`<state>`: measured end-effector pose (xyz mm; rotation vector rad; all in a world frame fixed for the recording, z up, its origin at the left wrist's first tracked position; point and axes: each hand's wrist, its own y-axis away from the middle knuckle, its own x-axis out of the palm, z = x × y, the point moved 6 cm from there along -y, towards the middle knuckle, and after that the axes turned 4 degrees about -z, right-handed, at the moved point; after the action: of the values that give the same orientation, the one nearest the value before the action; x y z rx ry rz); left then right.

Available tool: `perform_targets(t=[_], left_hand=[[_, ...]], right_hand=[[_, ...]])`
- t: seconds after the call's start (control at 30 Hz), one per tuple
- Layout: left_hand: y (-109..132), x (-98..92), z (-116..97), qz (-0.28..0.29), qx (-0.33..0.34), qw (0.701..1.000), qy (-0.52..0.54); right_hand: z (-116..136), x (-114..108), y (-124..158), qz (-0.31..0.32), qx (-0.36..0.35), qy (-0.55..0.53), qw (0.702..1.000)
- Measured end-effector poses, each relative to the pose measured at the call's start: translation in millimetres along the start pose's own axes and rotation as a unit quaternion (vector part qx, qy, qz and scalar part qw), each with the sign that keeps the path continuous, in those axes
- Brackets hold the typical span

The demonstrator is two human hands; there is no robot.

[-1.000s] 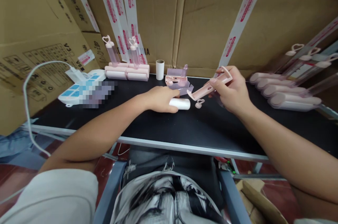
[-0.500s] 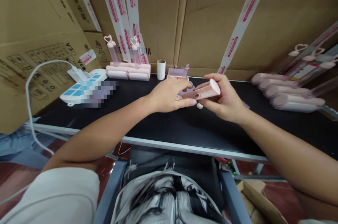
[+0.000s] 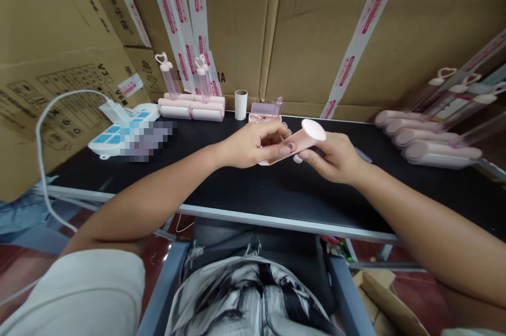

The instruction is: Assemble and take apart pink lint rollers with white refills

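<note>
Between my hands, above the black table, is a pale pink plastic holder (image 3: 313, 131) with a round end cap, tilted with the cap up to the right. My left hand (image 3: 253, 145) grips its lower left part, the thumb lying along the side. From the right, my right hand (image 3: 336, 157) holds the holder near the capped end, its thumb by a small pink knob (image 3: 298, 159). Its other fingers are mostly hidden behind the part. Just behind my left hand lies an open pink piece with a clear lilac cover (image 3: 265, 109).
A white tube (image 3: 241, 105) stands at the back. Pink rollers (image 3: 207, 109) with heart-topped clear handles are at back left, and several similar rollers (image 3: 440, 152) at right. A white power strip (image 3: 118, 133) with a cable lies left. Cardboard (image 3: 308, 35) walls the back.
The holder has tipped so its round cap faces more toward me and sits slightly left. My right hand's fingers have moved down from above to behind it.
</note>
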<state>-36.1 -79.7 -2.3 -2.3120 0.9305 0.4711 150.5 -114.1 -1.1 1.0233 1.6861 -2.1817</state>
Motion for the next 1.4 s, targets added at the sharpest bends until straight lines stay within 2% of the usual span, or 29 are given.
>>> perform_targets(t=[0.13,0.37,0.77,0.93,1.0,1.13,1.27,1.33,1.4], left_hand=[[1,12.7,4,0.062,-0.027,0.986,0.149],[4,28.0,10,0.135,-0.100,0.956,0.240],[-2,31.5,14,0.097,-0.075,0.962,0.243],[-3,33.7,6,0.071,-0.050,0.962,0.260],[-3,35.2,0,0.091,-0.046,0.958,0.270],[0,38.9,-4,0.164,-0.082,0.947,0.265],[-3,37.3,-5,0.166,-0.093,0.948,0.255],[-1,34.9,-9,0.169,-0.089,0.949,0.251],[6,31.1,-17,0.205,-0.080,0.939,0.265]], right_hand=[[5,0,-1,-0.007,0.006,-0.027,1.000],[0,5,3,0.001,0.042,-0.016,0.999],[5,3,-2,0.010,0.025,0.005,1.000],[12,-3,-7,0.008,-0.008,0.007,1.000],[17,-6,-9,0.006,-0.036,0.015,0.999],[25,-4,-10,0.008,-0.068,0.035,0.997],[27,-1,-14,0.016,-0.067,0.044,0.997],[22,-8,-14,0.024,-0.063,0.036,0.997],[6,-25,-11,0.024,-0.039,0.031,0.998]])
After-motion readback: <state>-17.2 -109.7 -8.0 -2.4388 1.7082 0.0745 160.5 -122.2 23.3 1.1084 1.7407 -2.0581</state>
